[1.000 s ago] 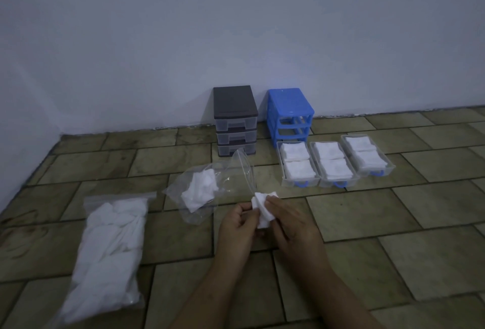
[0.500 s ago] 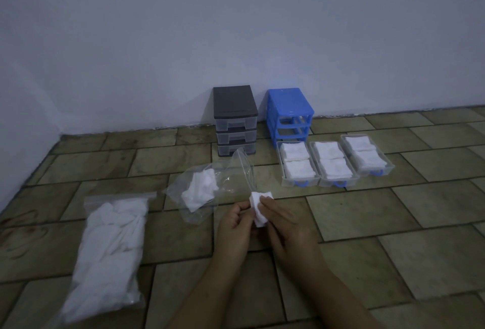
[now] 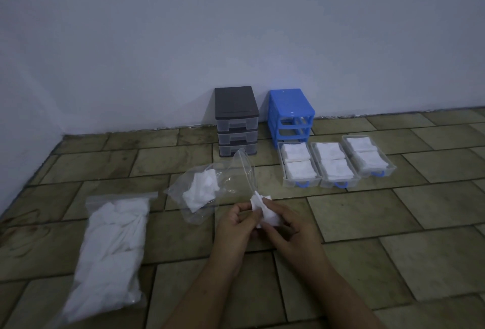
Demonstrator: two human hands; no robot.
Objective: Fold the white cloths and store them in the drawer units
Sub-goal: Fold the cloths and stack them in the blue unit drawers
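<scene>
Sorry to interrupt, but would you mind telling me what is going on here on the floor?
A person is folding a small white cloth, pinched between the left hand and the right hand. Three clear drawers pulled from the blue drawer unit sit on the tiled floor, each holding folded cloths. The grey drawer unit has its drawers in. An open plastic bag holds a few cloths, and a full bag lies to the left.

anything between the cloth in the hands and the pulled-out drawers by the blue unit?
Nothing visible. Both hands hold the white cloth; bare tiled floor lies between it and the three clear drawers. The open plastic bag sits off to the left, clear of that path.
</scene>
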